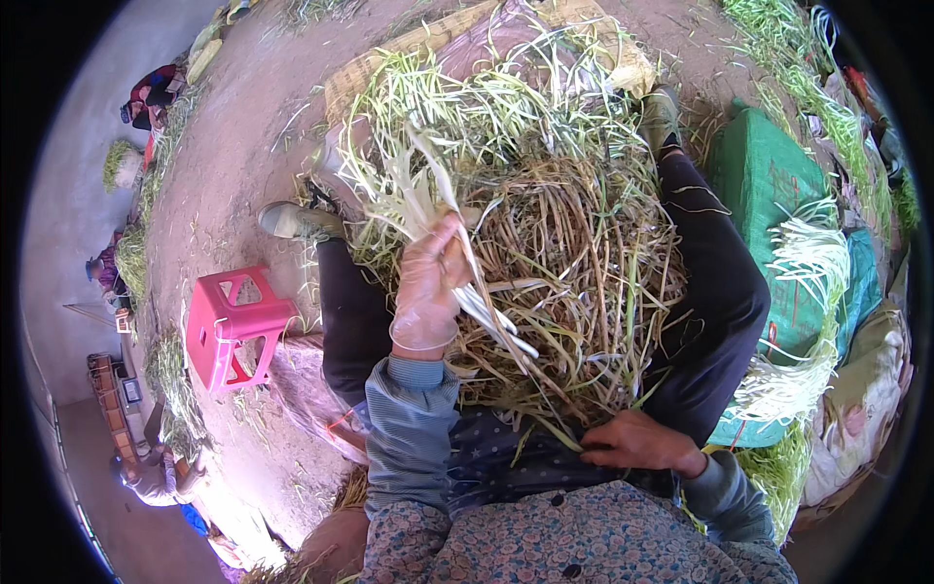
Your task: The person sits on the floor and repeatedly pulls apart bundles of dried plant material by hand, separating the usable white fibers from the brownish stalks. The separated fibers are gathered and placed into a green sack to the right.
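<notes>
My left hand (429, 281), in a clear plastic glove, grips a small bundle of pale plant stalks (492, 317) that look like garlic shoots. Their broad whitish tops (408, 193) fan out above the fingers, and the white lower ends stick out below the hand. A long, thin, withered leaf strip (522, 354) runs from that bundle down to my lap. At its lower end my right hand (642, 442) has its fingers closed on the strip. Between my legs lies a heap of brown, dry stalks (562, 270), with loose pale green shoots (496, 109) along its far side.
A pink plastic stool (237, 325) stands at left. On the right, bundled white-stemmed shoots (810, 248) lie against a green woven sack (766, 182), near a whitish sack (857, 409). Several people sit along the left, one person (149, 95) far back. Scraps litter the floor (233, 160).
</notes>
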Available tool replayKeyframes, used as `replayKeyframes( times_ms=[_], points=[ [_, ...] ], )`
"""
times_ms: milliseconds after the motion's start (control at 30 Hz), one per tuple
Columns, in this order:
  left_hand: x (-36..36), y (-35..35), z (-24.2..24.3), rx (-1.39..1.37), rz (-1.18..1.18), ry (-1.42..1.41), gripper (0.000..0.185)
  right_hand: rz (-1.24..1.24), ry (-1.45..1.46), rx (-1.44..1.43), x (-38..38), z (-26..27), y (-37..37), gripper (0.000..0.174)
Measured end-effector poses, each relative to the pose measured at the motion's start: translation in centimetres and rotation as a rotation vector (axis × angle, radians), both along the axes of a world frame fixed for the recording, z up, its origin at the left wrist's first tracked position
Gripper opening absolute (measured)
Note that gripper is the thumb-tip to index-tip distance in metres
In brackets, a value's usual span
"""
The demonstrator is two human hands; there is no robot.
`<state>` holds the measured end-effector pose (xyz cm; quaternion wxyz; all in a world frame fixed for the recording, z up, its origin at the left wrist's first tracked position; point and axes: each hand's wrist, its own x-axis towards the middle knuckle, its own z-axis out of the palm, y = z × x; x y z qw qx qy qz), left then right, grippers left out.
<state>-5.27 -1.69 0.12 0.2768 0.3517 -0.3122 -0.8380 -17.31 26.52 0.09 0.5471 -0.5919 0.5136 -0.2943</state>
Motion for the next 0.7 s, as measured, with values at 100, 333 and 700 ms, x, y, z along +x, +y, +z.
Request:
replayKeyframes(
  times_ms=[100, 333, 700],
  points=[
    [0.1, 1.4, 0.4, 0.009, 0.046, -0.161, 0.018, -0.123, 0.268, -0.108, -1.9, 2.1, -2.7, 0.025],
    [-0.3, 3.5, 1.1, -0.130, -0.048, -0.230, 0.026, -0.691, -0.168, 0.069, -3.6, -0.6, -19.3, 0.037],
    [-1.2, 3.2, 0.3, 0.096, 0.026, -0.199, 0.021, -0.969, -0.599, -0.167, -1.3, -0.3, -19.4, 0.009]
  ],
)
